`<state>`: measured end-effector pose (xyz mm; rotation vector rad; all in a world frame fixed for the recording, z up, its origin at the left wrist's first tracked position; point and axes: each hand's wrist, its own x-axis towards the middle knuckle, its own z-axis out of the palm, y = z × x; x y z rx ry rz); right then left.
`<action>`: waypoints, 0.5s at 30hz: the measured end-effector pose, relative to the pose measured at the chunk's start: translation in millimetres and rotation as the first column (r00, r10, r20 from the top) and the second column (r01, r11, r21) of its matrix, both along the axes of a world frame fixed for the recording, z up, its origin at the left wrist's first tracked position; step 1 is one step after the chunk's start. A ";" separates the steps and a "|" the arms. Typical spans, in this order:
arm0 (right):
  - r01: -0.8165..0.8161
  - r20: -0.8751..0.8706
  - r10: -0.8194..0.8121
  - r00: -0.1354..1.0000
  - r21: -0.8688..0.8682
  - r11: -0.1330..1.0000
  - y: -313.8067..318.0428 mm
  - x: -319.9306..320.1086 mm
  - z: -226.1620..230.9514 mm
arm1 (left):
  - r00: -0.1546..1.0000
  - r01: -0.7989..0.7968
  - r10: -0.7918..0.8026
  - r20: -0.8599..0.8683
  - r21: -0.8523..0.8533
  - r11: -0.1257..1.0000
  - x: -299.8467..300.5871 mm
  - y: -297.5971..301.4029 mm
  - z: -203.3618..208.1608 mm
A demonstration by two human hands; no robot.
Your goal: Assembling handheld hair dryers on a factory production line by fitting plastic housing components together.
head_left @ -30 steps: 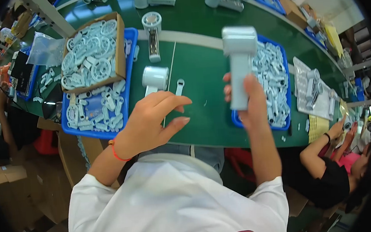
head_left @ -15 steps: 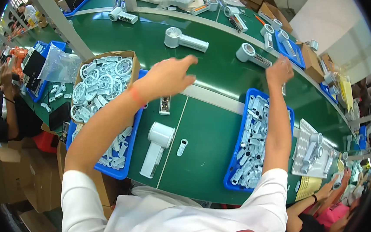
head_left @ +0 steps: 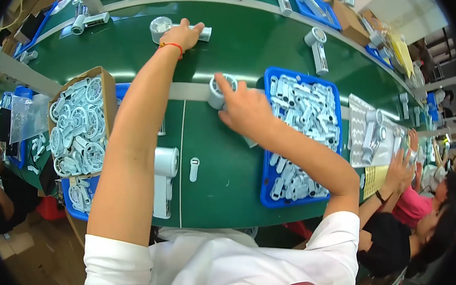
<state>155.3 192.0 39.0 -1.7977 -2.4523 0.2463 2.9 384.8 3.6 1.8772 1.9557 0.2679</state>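
Note:
At the far side of the green work surface, my left hand (head_left: pixel 183 37) is closed over the handle of a white handheld fan (head_left: pixel 161 25), whose round head shows left of the fingers. My right hand (head_left: pixel 247 109) grips a second handheld fan (head_left: pixel 217 96) beside the blue tray. Its head sticks out past the fingers, and most of its handle is hidden under the hand. A third fan (head_left: pixel 161 193) lies near me, partly behind my left forearm. To its right rests a small white oval part (head_left: pixel 193 169).
A cardboard box (head_left: pixel 109 90) of ring-shaped parts stands on a blue tray (head_left: pixel 75 211) at left. On the right a blue tray (head_left: pixel 266 190) holds many small white parts. Another fan (head_left: pixel 318 52) lies beyond it. A co-worker's hands (head_left: pixel 399 172) are at far right.
My left hand has reached forward onto the far fan. My right hand has come left and nearer, and a fan that lay beyond the right tray is now under it. The view has shifted.

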 end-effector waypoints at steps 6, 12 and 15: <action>0.115 0.159 -0.132 0.978 0.111 0.987 -25.6 13.2 34.1 | 0.926 -0.122 0.075 0.370 0.105 0.987 -19.4 -23.7 -3.4; 0.103 0.422 -0.096 0.901 0.006 0.995 -21.6 145.1 3.0 | 0.232 0.041 -0.310 0.922 0.309 0.950 -4.4 -57.8 47.5; -0.123 0.413 0.112 0.904 0.002 0.992 -32.0 167.4 11.9 | -0.333 0.171 -0.371 0.867 0.442 0.880 7.1 -149.8 101.3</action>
